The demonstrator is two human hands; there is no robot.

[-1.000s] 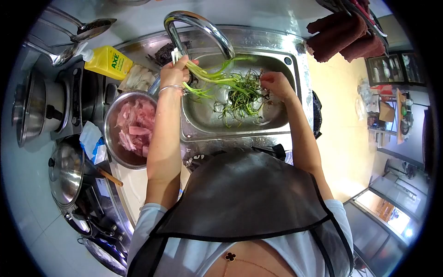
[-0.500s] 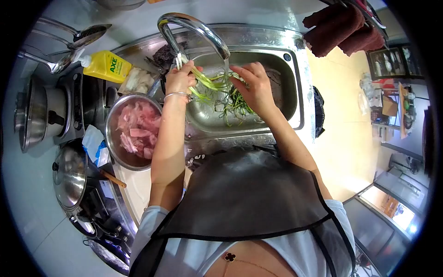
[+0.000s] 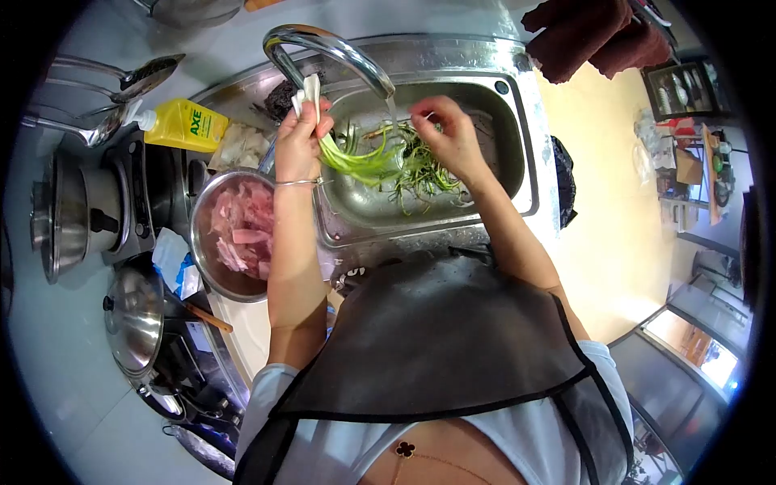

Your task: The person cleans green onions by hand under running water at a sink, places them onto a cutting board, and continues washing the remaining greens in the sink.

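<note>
Left hand (image 3: 299, 144): closed around the scallions (image 3: 356, 164), gripping near the white ends. White ends poke up past the fingers, close to the faucet base. Green part hangs down and toward the right hand, over the left part of the sink basin (image 3: 368, 217); the moving leaves are a bit blurred.

Right hand (image 3: 454, 141): over the basin, just beside the water stream (image 3: 394, 111), fingers bent in toward the thumb. Can't tell if anything is pinched between them. Not on the held scallions; nearest things are the stream and the loose greens (image 3: 424, 174).

Loose greens: tangled pile on the basin floor, below the right hand, darker than the held bunch. Whether leaf tips of the held bunch touch the pile, can't tell.

Faucet (image 3: 330, 40): chrome gooseneck, arched over the basin, water running from the spout between the two hands.

Left of the basin: steel bowl (image 3: 212, 279) with raw meat (image 3: 244, 230) in it, right by the left forearm. Yellow AXE bottle (image 3: 186, 125) is behind the bowl, tilted in view. Pan with a domed steel lid (image 3: 133, 319) sits farther left.

Right side: black plastic bag (image 3: 563, 184) beside the sink edge, brown cloths (image 3: 586, 36) hanging above the floor.
</note>
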